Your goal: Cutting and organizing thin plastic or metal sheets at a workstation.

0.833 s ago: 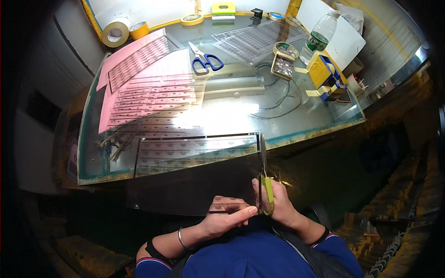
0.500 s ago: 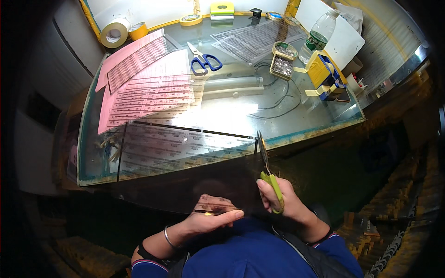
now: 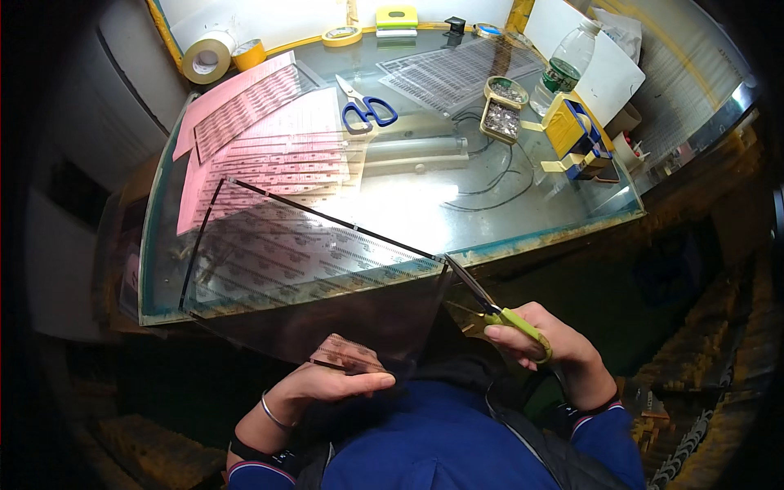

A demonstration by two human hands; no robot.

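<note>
- We see the left hand [image 3: 347, 371] grasping a large see-through film sheet with dark borders and rows of fine print [image 3: 269, 253] by its lower edge, thumb on top, fingers seen through the film.
- We see the right hand [image 3: 559, 336] wrapped round lime-green-handled metal scissors [image 3: 520, 327], blades pointing up and left.
- Scissor tips at the film's right-hand upper corner; we can't tell if they touch.
- Film sits tilted across the front edge of the glass-topped, teal-edged bench [image 3: 563, 208]; lower part hangs past it, far corner overlaps the pink paper sheets [image 3: 192, 196] in our view. Contact there unclear.
- Beyond the film we note blue-handled metal scissors [image 3: 359, 118], well apart from both hands.
- Back left: wide pale tape roll [image 3: 206, 61] just beside a smaller yellow tape roll [image 3: 250, 55].
- Back middle: flat yellow tape ring [image 3: 341, 36], lime-green and white punch-like item [image 3: 397, 18].
- Right side: open tin of small shiny bits [image 3: 501, 121], clear plastic bottle with green label [image 3: 563, 69], yellow-and-blue tape dispenser [image 3: 572, 135].
- Thin dark cable [image 3: 494, 202] loops between tin and front edge.
</note>
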